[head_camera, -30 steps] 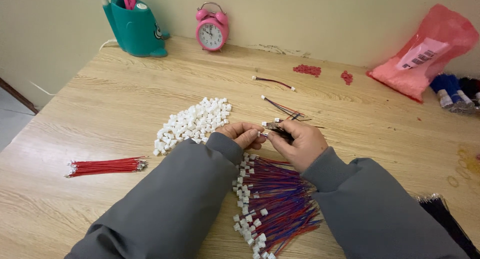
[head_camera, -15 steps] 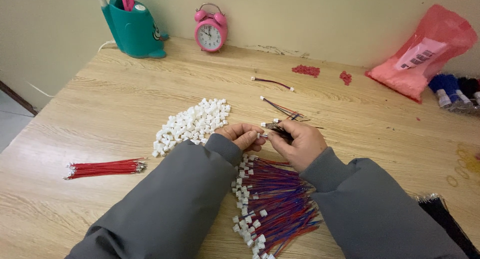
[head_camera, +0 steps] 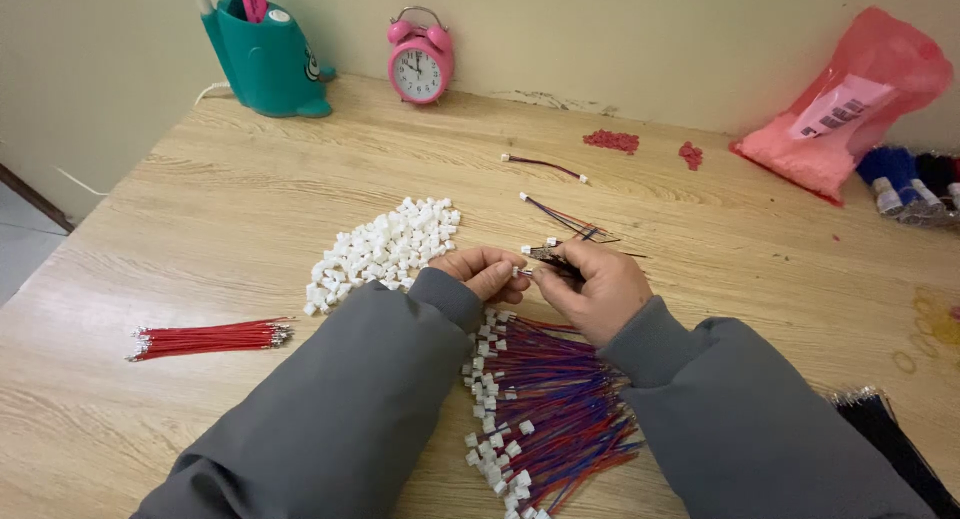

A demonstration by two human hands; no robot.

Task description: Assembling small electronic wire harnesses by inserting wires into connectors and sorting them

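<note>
My left hand [head_camera: 489, 274] pinches a small white connector [head_camera: 518, 272] at its fingertips. My right hand [head_camera: 592, 288] meets it from the right and grips thin dark wires [head_camera: 560, 249] whose ends stick out past the fingers. Both hands hover over the wooden table [head_camera: 230, 209], just above a heap of red and blue wires with white connectors [head_camera: 540, 409]. A pile of loose white connectors [head_camera: 385, 249] lies just left of my left hand.
A bundle of red wires [head_camera: 205, 338] lies at the left. A teal pen holder [head_camera: 265, 59] and pink alarm clock [head_camera: 420, 64] stand at the back. A pink bag [head_camera: 850, 109] sits back right, black wires [head_camera: 890, 429] at the right edge.
</note>
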